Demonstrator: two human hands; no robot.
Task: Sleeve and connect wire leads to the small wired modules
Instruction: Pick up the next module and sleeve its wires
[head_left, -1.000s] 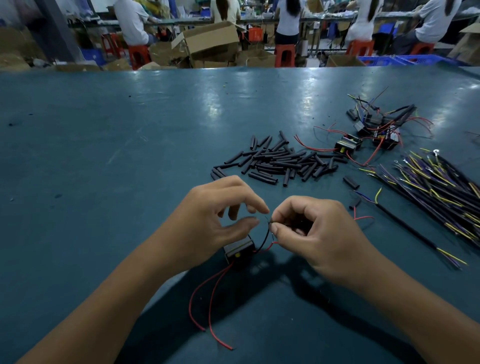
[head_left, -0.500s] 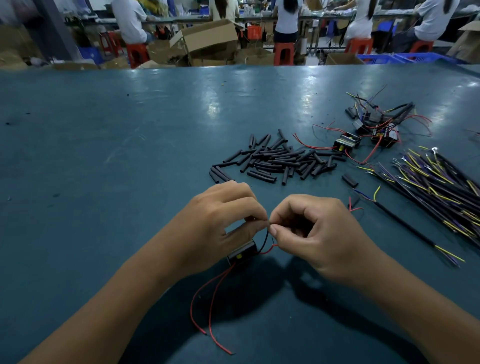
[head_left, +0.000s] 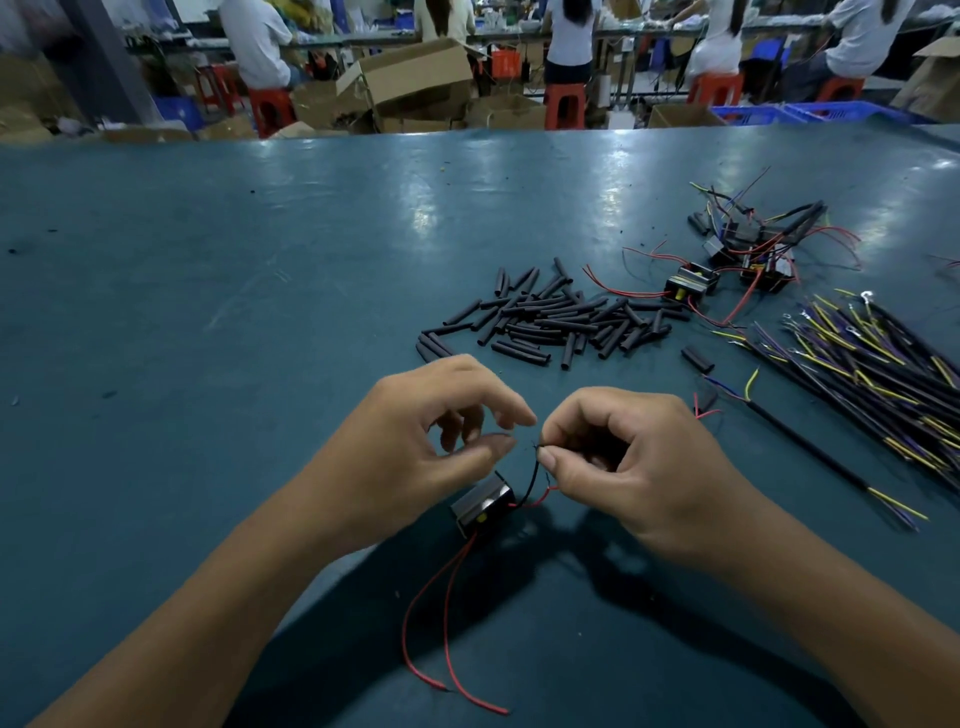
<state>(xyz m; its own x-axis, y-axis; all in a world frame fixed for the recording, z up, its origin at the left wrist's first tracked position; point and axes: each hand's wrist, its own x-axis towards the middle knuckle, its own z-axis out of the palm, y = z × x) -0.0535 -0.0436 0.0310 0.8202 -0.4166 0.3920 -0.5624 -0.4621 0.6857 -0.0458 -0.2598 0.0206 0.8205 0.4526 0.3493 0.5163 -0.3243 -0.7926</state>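
Nearest the camera, two red wires (head_left: 447, 623) trail from a small black module (head_left: 482, 503) across the teal table (head_left: 208, 312) toward the bottom edge, their far ends bare. The module sits on the table under the two hands, its far side partly hidden by the left hand (head_left: 410, 447). A black lead (head_left: 530, 478) rises from it to the right hand (head_left: 634, 467), which pinches the lead's tip between thumb and forefinger; the frayed tip shows just past the thumb. A short red lead also runs from the module under that hand, and its end is hidden. The right hand's other fingers curl inward, and something dark lies inside them that is too shadowed to identify. The left hand hovers just beside the tip, thumb and forefinger curved and slightly apart, holding nothing visible.

Beyond the hands lies a loose pile of black sleeve tubes (head_left: 550, 322). To its right sits a single module with a yellow mark (head_left: 691, 283), and farther back a tangle of modules and wires (head_left: 753, 244) whose count cannot be made out. Along the right edge a bundle of black cables with yellow and purple leads (head_left: 883, 364) is cut off by the frame. One separate cable (head_left: 810, 452) lies near the right hand.

In the blurred background, people sit on red stools (head_left: 563, 104) among cardboard boxes (head_left: 410, 78).
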